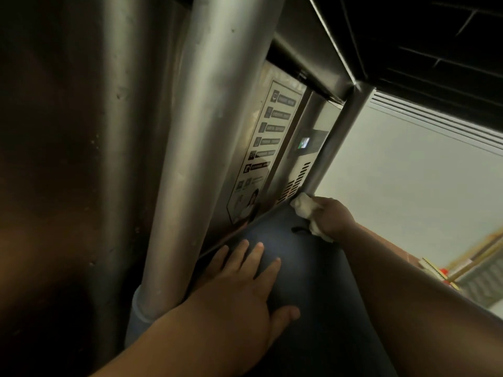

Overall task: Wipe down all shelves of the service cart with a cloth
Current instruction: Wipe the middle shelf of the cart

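The view is tilted and close under the cart's upper shelf [408, 36]. A dark blue shelf [299, 268] of the service cart fills the lower middle. My left hand [239, 289] lies flat on it, fingers straight and spread. At the shelf's far corner my right hand [332, 216] grips a crumpled white cloth [304, 206] and presses it against the base of a steel cart post [337, 140].
A thick steel post [201, 131] stands close at the left. Behind the cart is a steel appliance front with a printed label [266, 148], a small display [304, 142] and vent slots [296, 183]. A pale wall [408, 172] lies at right.
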Available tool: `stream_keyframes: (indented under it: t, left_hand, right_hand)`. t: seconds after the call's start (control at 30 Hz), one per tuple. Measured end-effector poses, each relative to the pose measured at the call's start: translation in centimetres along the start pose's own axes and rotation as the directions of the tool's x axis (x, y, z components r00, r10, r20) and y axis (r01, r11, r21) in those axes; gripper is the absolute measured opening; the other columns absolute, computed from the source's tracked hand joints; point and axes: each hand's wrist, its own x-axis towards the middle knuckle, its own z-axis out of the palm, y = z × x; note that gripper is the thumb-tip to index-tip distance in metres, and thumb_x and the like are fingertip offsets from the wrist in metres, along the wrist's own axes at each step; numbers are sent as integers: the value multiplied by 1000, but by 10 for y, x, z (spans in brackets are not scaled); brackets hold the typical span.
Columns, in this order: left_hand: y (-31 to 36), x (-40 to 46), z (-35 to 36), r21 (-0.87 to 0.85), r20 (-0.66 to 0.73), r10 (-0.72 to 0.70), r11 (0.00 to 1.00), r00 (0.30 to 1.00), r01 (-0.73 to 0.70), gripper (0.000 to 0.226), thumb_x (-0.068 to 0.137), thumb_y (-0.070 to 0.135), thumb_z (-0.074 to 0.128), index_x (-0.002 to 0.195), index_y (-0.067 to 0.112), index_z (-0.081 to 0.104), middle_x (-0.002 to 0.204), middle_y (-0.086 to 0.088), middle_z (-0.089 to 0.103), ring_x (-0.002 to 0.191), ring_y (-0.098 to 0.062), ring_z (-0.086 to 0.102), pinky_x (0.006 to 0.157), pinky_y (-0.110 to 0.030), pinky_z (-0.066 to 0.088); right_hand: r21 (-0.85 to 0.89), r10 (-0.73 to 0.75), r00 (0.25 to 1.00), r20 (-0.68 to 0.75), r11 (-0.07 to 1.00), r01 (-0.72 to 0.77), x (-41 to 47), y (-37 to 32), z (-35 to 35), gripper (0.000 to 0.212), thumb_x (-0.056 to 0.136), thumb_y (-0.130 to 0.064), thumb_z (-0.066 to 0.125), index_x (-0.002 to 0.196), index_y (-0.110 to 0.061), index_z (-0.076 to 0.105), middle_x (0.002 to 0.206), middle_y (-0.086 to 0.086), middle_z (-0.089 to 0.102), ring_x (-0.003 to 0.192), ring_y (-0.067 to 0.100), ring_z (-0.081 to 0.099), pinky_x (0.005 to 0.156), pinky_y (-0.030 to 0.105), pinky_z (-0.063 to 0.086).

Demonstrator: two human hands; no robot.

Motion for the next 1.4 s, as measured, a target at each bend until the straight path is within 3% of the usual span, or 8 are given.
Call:
stream_keyframes:
  t: [0.17,0.53,0.63,0.77,1.0,1.1,1.23,1.4]
  left_hand:
    - [2,-4,-1,-18,-60,-28,999,998,27,77,90,70,23,152,32,-1,162,3,-9,147,-16,-16,120,-38,-5]
    - [5,-17,-10,-48,-259,124,989,958,-141,45,90,55,37,132,39,33,132,14,37,127,-7,33,109,-29,32]
    - [13,-24,-20,-149,-291,137,971,947,-186,35,90,51,42,124,47,33,124,22,43,107,1,45,94,-23,43]
    - [18,-26,-30,-349,-337,2,929,942,-126,64,90,40,53,135,56,9,117,30,43,89,8,55,77,-13,46]
    - [16,-16,-28,-460,-286,-68,885,956,-75,77,89,37,55,141,51,1,135,29,33,105,5,49,100,-14,36]
    - [14,-13,-27,-458,-268,-83,887,960,-52,76,91,41,51,143,48,-5,141,28,26,112,6,42,106,-16,31]
    - [13,-8,-28,-462,-241,-131,887,962,5,77,94,40,46,144,44,-13,150,24,16,133,3,31,112,-17,21]
    - [13,-13,-23,-541,-342,-172,840,924,-43,77,88,38,50,136,51,-9,131,31,31,115,2,48,104,-14,33]
  right_hand:
    - [-130,-90,995,46,987,96,-12,-12,14,46,96,-23,52,141,-30,55,138,4,57,126,29,54,101,30,40]
    - [-42,-498,848,183,858,513,-146,-41,12,43,91,-33,55,132,-28,63,118,-3,59,108,15,53,91,31,45]
    - [-76,-466,872,147,874,480,-155,-35,8,40,97,-31,53,137,-36,57,121,-6,58,111,12,51,94,30,44]
    - [-131,-315,944,100,936,327,-143,-9,-8,44,99,-31,49,143,-33,51,132,-6,54,114,12,53,98,28,43]
    - [-244,267,950,-164,922,-301,-60,80,-50,25,96,-25,53,115,-18,68,90,2,63,76,18,60,64,32,52]
    - [-284,281,949,-146,907,-312,-30,54,-35,25,96,-30,56,112,-13,67,83,-1,59,72,15,56,57,28,41]
    - [-188,207,975,-79,958,-218,13,2,0,34,93,-32,55,117,-12,69,104,8,67,89,26,62,78,34,50]
    - [-199,187,979,-74,960,-199,13,-9,11,39,86,-35,62,116,-10,64,102,8,61,90,29,60,73,32,45]
